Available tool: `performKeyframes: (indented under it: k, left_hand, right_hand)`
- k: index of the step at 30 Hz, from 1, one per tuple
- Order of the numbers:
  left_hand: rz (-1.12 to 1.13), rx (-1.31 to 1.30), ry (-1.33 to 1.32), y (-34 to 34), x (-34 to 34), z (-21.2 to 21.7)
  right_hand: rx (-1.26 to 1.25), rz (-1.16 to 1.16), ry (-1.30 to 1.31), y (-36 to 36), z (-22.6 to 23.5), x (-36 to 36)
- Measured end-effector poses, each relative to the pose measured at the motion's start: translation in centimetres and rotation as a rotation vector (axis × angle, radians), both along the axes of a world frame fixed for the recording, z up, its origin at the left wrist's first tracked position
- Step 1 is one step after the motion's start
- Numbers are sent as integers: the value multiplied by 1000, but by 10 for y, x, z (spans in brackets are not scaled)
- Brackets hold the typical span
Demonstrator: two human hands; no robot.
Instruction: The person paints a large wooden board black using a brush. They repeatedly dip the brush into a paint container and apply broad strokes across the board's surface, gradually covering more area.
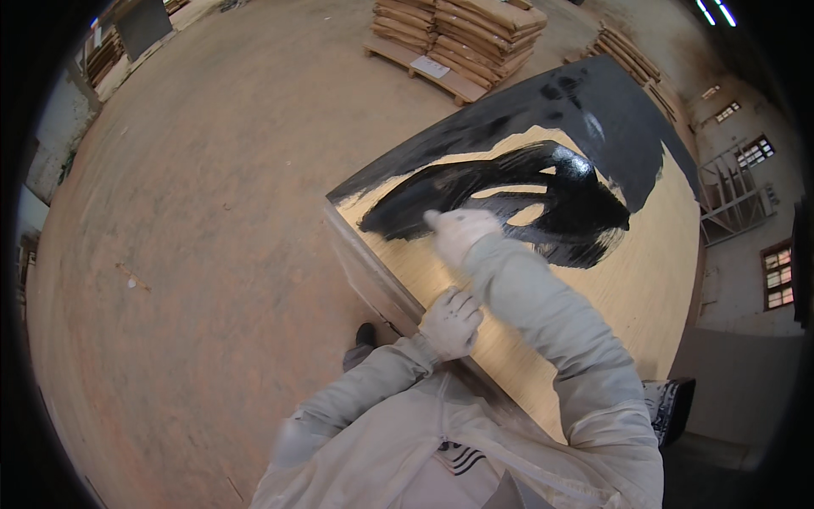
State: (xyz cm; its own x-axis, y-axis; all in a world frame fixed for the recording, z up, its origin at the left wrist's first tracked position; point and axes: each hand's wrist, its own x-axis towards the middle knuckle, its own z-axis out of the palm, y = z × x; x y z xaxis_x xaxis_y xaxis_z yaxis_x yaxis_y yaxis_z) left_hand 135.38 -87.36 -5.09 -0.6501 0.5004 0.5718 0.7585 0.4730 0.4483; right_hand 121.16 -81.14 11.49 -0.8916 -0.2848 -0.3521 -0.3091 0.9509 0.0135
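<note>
A large wood-grained panel (649, 284) lies in front of me, its far part coated in dull black. Wet, glossy black paint (407, 199) is smeared in broad streaks across the middle, with bare patches between them. My right hand (465, 233), in a whitish glove, is closed at the near side of these streaks; whatever it may hold is hidden beneath it. Closer to me, my left hand (452, 324), also gloved and dotted with dark specks, is curled into a fist at the panel's near left edge. The inside of that fist does not show.
Stacked brown-edged boards (483, 38) sit on a pallet beyond the panel, with another stack (627, 51) to their right. A black container (674, 411) with pale smears stands near my right elbow. A metal frame (733, 195) leans by the right wall.
</note>
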Motion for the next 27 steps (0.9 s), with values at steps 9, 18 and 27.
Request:
performKeyframes:
  k: [9, 18, 27]
  left_hand:
    - [-25, 0, -10, 0, -1, 3]
    - [-27, 58, 34, 0, -3, 16]
    - [-34, 95, 50, 1, -6, 14]
  right_hand:
    - [29, -35, 16, -21, -14, -35]
    - [132, 30, -16, 98, 19, 4]
    - [-58, 46, 122, 130, -28, 21]
